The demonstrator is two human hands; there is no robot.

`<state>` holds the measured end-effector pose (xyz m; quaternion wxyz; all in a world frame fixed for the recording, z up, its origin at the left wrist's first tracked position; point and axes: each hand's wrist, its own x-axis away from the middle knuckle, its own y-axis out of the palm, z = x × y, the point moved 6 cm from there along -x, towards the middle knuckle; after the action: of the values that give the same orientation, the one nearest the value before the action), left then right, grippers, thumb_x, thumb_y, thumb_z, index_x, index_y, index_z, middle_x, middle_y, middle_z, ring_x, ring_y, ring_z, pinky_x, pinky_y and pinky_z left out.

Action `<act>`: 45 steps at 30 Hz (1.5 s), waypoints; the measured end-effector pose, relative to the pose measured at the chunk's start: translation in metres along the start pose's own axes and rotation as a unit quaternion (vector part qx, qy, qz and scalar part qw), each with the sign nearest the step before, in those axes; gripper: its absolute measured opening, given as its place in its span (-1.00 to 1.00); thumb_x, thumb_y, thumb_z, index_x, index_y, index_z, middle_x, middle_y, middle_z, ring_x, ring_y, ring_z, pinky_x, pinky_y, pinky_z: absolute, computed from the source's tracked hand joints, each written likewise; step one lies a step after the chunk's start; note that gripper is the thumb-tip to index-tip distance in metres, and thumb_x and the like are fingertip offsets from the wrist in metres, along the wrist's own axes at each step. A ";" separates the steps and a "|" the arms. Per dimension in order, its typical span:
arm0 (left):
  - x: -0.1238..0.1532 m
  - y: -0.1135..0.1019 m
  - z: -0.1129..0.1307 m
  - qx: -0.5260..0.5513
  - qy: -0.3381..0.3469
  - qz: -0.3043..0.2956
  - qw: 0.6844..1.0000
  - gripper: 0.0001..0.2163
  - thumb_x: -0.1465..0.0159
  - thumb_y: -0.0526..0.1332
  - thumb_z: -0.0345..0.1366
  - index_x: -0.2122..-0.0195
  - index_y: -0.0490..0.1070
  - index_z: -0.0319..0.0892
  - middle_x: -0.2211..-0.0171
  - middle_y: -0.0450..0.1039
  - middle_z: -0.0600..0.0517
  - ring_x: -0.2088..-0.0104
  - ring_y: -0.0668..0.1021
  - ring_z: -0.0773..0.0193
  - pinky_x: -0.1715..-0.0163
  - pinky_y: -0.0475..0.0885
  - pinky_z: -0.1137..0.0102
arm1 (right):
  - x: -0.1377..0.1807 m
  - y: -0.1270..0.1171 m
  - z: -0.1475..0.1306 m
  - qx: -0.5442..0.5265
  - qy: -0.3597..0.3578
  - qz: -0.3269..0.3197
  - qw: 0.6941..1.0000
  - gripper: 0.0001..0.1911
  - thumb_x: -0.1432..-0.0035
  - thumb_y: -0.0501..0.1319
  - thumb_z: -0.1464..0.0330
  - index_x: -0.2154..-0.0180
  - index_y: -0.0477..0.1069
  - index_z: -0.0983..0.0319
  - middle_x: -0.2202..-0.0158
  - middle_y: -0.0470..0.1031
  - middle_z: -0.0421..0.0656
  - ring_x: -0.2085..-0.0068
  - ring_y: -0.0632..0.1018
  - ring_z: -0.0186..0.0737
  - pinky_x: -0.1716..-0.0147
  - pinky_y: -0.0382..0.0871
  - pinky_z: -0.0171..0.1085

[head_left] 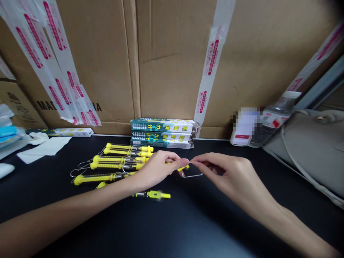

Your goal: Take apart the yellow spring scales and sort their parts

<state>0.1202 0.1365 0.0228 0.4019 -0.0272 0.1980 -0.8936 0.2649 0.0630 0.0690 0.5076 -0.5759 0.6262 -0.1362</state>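
My left hand [158, 166] is closed round a yellow spring scale [183, 168], of which only the yellow tip shows past my fingers. My right hand [223, 168] pinches the thin wire hook [192, 175] at that tip, fingertips nearly touching the left hand's. Both hands hover just above the black table [188, 222]. Several more yellow spring scales [118, 161] lie side by side to the left of my left hand. One more yellow scale [153, 194] lies alone below my left wrist.
Three long teal and white boxes [163, 132] are stacked at the back against taped cardboard cartons [172, 61]. Another long box [72, 132] and white paper [45, 147] lie at left. A water bottle [276, 114] and a grey bag [314, 147] stand at right.
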 end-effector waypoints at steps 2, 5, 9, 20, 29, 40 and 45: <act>0.000 0.001 -0.002 0.007 -0.003 -0.010 1.000 -0.53 -0.35 0.13 0.10 0.43 0.54 -0.20 0.46 0.55 0.04 0.52 0.33 0.32 0.45 0.18 0.40 | -0.002 -0.004 0.007 -0.024 0.055 0.000 0.998 -0.84 -0.27 0.24 0.32 0.29 0.61 0.17 0.47 0.62 -0.25 0.49 0.55 -0.29 0.49 0.33 -0.36; 0.000 0.003 -0.003 0.017 -0.009 -0.020 1.000 -0.51 -0.36 0.11 0.11 0.43 0.54 -0.20 0.48 0.52 0.06 0.53 0.32 0.34 0.45 0.17 0.40 | -0.004 -0.009 0.015 -0.038 0.098 -0.007 0.994 -0.78 -0.25 0.25 0.21 0.32 0.63 0.15 0.56 0.57 -0.28 0.55 0.48 -0.30 0.54 0.28 -0.35; 0.001 0.005 -0.002 0.021 -0.023 -0.031 0.999 -0.53 -0.33 0.15 0.13 0.37 0.57 -0.20 0.50 0.49 0.07 0.49 0.40 0.31 0.46 0.16 0.41 | -0.005 -0.001 0.014 -0.065 0.099 -0.065 0.991 -0.76 -0.26 0.24 0.19 0.32 0.63 0.14 0.55 0.56 -0.27 0.56 0.43 -0.32 0.54 0.26 -0.36; 0.000 0.004 -0.005 0.020 -0.035 -0.027 0.999 -0.52 -0.32 0.15 0.13 0.45 0.52 -0.20 0.52 0.44 0.08 0.56 0.30 0.36 0.53 0.12 0.41 | -0.007 -0.005 0.024 -0.067 0.130 -0.058 0.988 -0.68 -0.23 0.23 0.09 0.31 0.62 0.17 0.60 0.52 -0.22 0.58 0.45 -0.27 0.62 0.25 -0.34; 0.002 0.000 -0.002 -0.005 -0.035 0.012 0.999 -0.71 -0.30 0.26 -0.04 0.37 0.55 -0.17 0.35 0.57 0.04 0.32 0.51 0.23 0.28 0.30 0.38 | -0.009 -0.009 0.059 -0.050 0.167 -0.085 0.981 -0.58 -0.25 0.18 0.03 0.23 0.59 0.23 0.56 0.50 -0.20 0.60 0.45 -0.30 0.60 0.30 -0.34; 0.002 0.000 -0.006 0.010 -0.032 0.002 0.999 -0.78 -0.27 0.33 -0.23 0.07 0.55 -0.10 0.26 0.64 0.01 0.18 0.62 0.18 0.14 0.41 0.34 | -0.002 -0.006 0.072 -0.052 0.101 -0.284 0.952 -0.87 -0.11 0.29 0.38 0.42 0.63 0.14 0.54 0.55 -0.23 0.53 0.50 -0.29 0.55 0.36 -0.37; 0.001 -0.001 -0.011 -0.005 -0.039 0.028 0.999 -0.85 -0.17 0.39 -0.27 0.25 0.54 -0.15 0.27 0.61 0.00 0.23 0.61 0.18 0.20 0.44 0.34 | 0.003 -0.010 0.091 -0.044 0.100 -0.294 0.950 -0.88 0.00 0.34 0.48 0.39 0.59 0.14 0.56 0.54 -0.28 0.53 0.53 -0.28 0.55 0.36 -0.38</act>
<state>0.1170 0.1400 0.0131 0.4338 -0.0590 0.1871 -0.8794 0.3429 0.0955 0.0344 0.3542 -0.7398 0.4817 -0.3084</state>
